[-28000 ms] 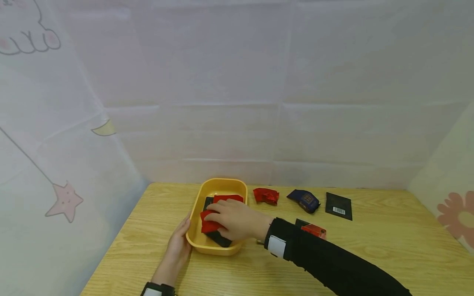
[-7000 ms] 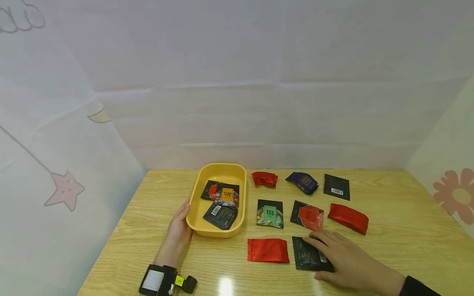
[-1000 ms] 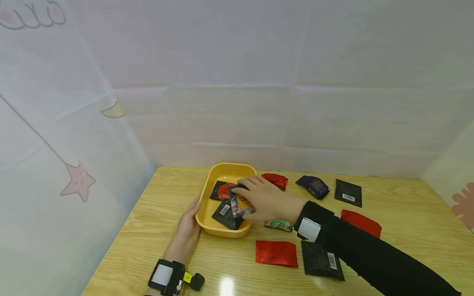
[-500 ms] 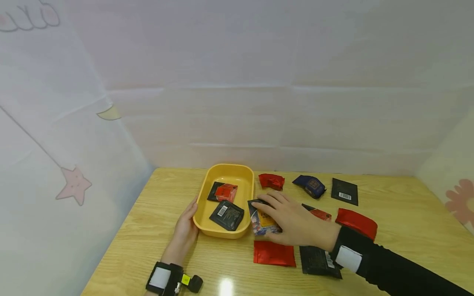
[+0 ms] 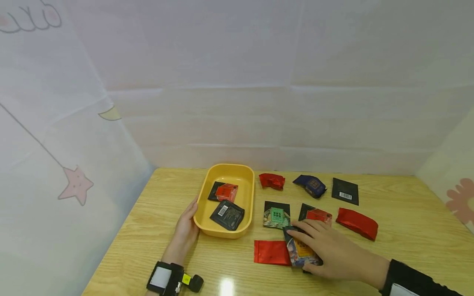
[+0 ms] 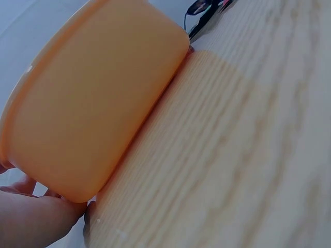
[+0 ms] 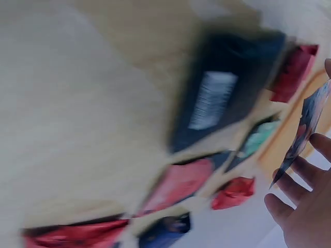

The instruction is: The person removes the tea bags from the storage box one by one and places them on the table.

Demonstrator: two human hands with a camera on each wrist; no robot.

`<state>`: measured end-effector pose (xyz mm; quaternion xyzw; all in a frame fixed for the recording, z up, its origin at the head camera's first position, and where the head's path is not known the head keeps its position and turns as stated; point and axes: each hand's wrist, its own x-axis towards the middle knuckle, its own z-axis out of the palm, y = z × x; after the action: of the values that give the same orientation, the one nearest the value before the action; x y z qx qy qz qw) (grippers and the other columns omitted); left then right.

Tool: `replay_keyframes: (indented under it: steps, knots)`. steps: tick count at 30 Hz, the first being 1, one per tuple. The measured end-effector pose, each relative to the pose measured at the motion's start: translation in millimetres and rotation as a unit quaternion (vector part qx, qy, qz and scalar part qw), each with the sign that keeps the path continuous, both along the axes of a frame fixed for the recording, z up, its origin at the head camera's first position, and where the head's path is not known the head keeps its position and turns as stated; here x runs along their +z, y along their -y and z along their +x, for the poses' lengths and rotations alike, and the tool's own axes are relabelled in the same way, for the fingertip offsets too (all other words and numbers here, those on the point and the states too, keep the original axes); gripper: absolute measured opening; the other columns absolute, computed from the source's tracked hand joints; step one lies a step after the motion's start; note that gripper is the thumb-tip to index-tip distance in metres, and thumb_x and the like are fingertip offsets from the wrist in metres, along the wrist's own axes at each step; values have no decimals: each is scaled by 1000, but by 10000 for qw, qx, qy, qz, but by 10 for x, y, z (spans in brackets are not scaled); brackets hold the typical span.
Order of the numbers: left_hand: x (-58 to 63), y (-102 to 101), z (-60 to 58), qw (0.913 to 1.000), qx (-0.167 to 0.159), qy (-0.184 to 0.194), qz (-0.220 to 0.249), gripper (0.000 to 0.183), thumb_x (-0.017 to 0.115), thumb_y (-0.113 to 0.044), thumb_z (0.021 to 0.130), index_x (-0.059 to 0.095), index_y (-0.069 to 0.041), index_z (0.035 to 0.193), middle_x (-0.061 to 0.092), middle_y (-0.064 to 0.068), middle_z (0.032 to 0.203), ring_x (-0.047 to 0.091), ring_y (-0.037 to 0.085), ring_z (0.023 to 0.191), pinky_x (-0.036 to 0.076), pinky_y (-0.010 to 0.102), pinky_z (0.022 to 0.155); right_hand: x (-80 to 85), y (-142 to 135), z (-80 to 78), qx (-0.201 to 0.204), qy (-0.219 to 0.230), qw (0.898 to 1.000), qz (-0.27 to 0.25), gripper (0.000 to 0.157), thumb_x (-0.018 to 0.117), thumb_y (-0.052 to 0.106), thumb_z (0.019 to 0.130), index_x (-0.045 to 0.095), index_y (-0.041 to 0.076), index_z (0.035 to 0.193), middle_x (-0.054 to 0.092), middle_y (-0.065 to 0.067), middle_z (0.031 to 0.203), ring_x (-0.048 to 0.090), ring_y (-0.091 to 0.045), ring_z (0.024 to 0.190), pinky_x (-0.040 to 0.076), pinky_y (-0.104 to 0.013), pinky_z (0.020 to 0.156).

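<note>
In the head view my left hand holds the left wall of a yellow plastic basin; the left wrist view shows fingers at its corner. Inside lie a black-and-red packet and a black packet with a barcode. My right hand pinches a dark packet with an orange label, also seen in the right wrist view. Beneath it a black barcode packet is mostly hidden in the head view. Beside it lie a red packet and a green-labelled packet.
Farther back on the wooden table are a small red packet, a dark blue packet and a black packet. A black-and-red packet and a red packet lie beyond my right hand. A pale cloth backdrop surrounds the table.
My right hand has lifted the orange-labelled packet out of the basin and carried it right and nearer, over the black barcode packet. The left hand stays at the basin. Much earlier, red packets lay inside.
</note>
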<state>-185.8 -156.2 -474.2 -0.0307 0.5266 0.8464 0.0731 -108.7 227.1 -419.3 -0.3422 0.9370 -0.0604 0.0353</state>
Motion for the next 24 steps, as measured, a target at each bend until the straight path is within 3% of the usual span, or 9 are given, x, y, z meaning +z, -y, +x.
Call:
replay_keyframes:
  steps: [10, 19, 24]
  knots:
    - [10, 1, 10, 10000, 50, -1, -32, 53, 27, -21, 104, 13, -3, 151, 6, 12, 162, 7, 24, 145, 4, 43, 123, -123, -450, 313, -805, 166, 9966, -63, 79, 55, 69, 75, 37, 34, 144, 44, -4, 147, 39, -32, 128, 46, -61, 92]
    - [-10, 6, -2, 10000, 54, 48, 10, 52, 27, -22, 104, 14, -4, 151, 8, 10, 161, 9, 22, 145, 5, 42, 124, -250, -867, 379, -942, 316, 9949, -191, 80, 55, 71, 73, 44, 28, 140, 46, -7, 142, 40, -36, 124, 50, -65, 83]
    - [-6, 8, -4, 10000, 42, 53, -5, 52, 26, -21, 104, 13, -4, 151, 8, 11, 162, 9, 22, 145, 5, 41, 124, -270, -1037, 379, -1259, 688, 9897, -3, 85, 58, 71, 69, 43, 26, 140, 44, -11, 143, 43, -41, 121, 48, -69, 82]
